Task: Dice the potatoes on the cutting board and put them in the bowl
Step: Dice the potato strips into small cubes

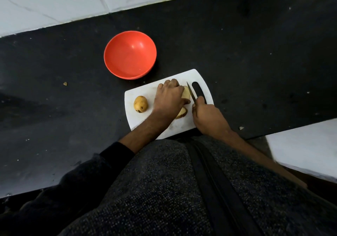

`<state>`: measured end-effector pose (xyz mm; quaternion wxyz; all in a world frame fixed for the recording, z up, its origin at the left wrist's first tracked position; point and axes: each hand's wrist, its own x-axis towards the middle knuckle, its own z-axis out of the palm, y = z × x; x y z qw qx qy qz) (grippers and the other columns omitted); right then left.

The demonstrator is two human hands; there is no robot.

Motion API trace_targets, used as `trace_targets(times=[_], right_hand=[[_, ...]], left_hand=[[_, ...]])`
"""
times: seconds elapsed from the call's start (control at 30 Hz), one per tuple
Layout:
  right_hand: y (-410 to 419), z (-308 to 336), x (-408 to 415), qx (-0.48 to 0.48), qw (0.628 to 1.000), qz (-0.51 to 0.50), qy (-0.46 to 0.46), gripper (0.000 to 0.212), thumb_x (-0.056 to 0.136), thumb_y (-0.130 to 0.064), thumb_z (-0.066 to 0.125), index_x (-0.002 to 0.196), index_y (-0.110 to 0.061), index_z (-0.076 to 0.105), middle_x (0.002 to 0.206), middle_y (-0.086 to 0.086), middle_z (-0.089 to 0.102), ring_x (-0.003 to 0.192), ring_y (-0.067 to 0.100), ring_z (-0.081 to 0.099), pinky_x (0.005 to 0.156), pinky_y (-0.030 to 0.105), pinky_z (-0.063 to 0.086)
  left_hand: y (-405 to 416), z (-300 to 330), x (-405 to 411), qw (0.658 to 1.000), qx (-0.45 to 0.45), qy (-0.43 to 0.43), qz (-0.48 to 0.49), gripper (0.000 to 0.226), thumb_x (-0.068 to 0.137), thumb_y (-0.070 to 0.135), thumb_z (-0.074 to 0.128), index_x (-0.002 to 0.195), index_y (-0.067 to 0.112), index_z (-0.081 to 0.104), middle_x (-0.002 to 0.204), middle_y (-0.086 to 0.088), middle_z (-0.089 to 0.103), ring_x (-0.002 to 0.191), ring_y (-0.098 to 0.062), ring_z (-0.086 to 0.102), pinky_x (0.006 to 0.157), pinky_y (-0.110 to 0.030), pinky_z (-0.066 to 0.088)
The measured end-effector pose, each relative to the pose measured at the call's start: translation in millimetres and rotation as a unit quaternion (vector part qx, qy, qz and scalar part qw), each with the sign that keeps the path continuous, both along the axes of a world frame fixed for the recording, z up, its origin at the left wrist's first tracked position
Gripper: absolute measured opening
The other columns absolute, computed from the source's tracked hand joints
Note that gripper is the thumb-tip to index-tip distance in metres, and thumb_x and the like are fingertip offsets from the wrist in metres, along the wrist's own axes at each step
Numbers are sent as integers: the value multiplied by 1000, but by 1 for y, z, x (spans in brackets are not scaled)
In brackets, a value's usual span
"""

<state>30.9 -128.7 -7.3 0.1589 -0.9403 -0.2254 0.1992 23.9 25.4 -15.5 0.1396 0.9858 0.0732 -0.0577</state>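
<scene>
On the white cutting board (142, 124), a cut potato piece (186, 94) was held down by the left hand (168, 99), while a knife (191, 93) was gripped by the right hand (207, 116) just right of it. A whole potato (140, 104) lay at the board's left, a second cut piece (182, 113) nearer, and a red bowl (130, 54) stood farther left on the black counter (255, 53).

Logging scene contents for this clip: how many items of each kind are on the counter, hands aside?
Whole potato: 1
Cut potato pieces (one under the left hand, one nearer the person): 2 visible
Knife, held by the right hand: 1
Cutting board: 1
Red bowl: 1
Total: 6
</scene>
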Motion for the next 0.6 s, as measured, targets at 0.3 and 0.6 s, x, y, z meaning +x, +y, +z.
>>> trace_targets(times=[0.3,0.6], right_hand=[[2,-14,1,9,999,-11,37,14,105,-26,35,96,-16,30,65,-5,39,52,17,38,57,33,31],[6,-18,3,-5,1000,9,16,10,104,-22,37,103,-12,37,68,-2,46,56,22,49,55,32,31]], left_hand=[[1,2,-3,1000,-20,-1,-11,36,93,31,66,125,16,66,127,-5,58,118,-24,51,96,-36,36],[1,1,2,1000,5,8,-8,38,94,36,63,127,18,65,126,-7,56,119,-25,49,98,-39,37]])
